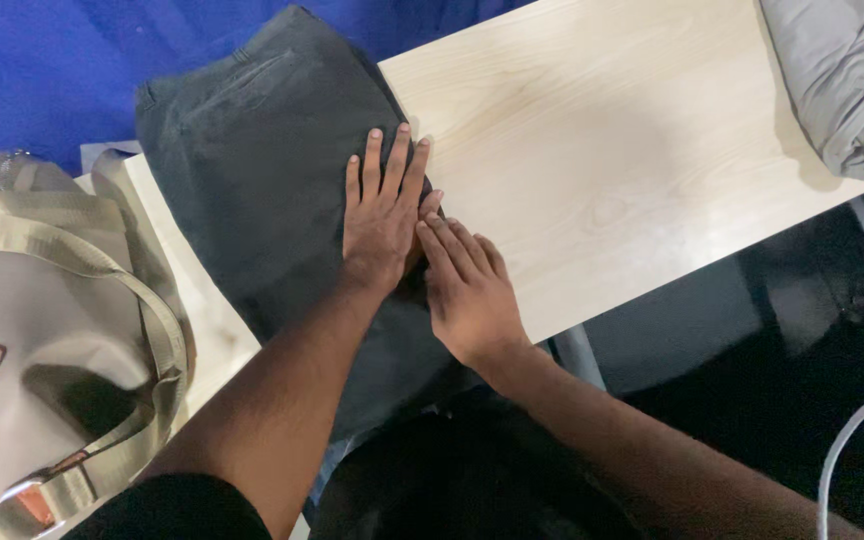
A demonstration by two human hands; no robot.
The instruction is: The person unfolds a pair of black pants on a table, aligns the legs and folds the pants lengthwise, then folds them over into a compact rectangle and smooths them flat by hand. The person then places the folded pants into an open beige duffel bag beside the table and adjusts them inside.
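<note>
A folded dark grey garment (pixel 252 170) lies on a light wooden table (pixel 612 150), hanging over the near edge. My left hand (pixel 384 210) lies flat on the garment's right edge, fingers together and pointing away from me. My right hand (pixel 467 290) rests just beside it, palm down, its fingertips touching the left hand's thumb side at the cloth's edge. Neither hand grips anything.
A beige handbag (pixel 42 350) with wide straps sits at the left. A light grey garment (pixel 852 80) is bunched at the table's far right corner. Blue fabric (pixel 42 70) lies behind the table. A white cable (pixel 852 440) curves at lower right over a dark floor.
</note>
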